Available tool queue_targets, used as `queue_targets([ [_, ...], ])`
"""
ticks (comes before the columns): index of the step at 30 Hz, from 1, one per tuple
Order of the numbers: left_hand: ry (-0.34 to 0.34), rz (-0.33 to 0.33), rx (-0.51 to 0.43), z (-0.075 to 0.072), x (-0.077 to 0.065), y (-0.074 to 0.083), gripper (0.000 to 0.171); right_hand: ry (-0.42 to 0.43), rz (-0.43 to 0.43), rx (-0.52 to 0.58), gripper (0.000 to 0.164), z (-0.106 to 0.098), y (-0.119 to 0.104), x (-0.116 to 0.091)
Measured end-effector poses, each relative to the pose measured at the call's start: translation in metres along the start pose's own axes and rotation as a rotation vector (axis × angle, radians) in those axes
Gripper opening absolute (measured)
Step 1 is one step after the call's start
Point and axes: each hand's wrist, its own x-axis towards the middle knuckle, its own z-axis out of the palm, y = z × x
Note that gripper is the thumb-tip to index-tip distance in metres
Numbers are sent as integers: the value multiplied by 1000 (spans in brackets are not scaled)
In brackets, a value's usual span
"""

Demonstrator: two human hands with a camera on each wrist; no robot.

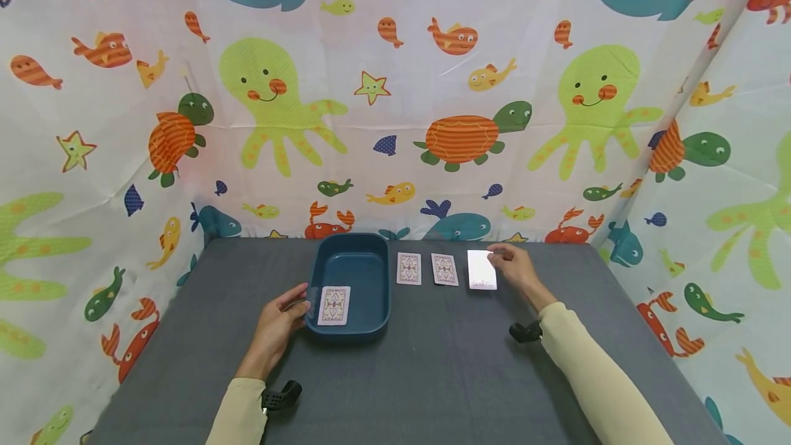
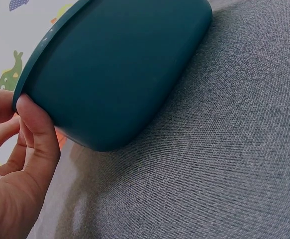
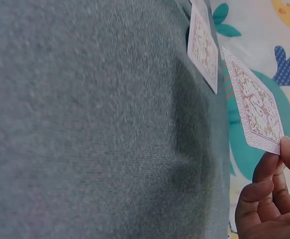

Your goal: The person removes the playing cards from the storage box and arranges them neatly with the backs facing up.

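Patterned white rectangular card (image 1: 480, 271) pinched by right hand (image 1: 518, 272) near grey table's (image 1: 445, 369) far edge; leftward, blue oblong tray (image 1: 369, 294) pinched by left hand (image 1: 275, 325).

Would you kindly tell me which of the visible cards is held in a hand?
The rightmost card in the head view: the right hand pinches it. Two others lie on the table, and one is in the blue tray.

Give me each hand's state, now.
Left hand: holding the dark blue-green, rounded rectangular tray by its rim.
Right hand: holding a red-and-white patterned rectangular card by its edge.
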Motion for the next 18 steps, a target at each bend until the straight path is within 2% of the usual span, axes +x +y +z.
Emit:
queue_targets([
  [18,2,12,-14,-1,2,-3,46,1,10,-102,30,12,5,21],
])
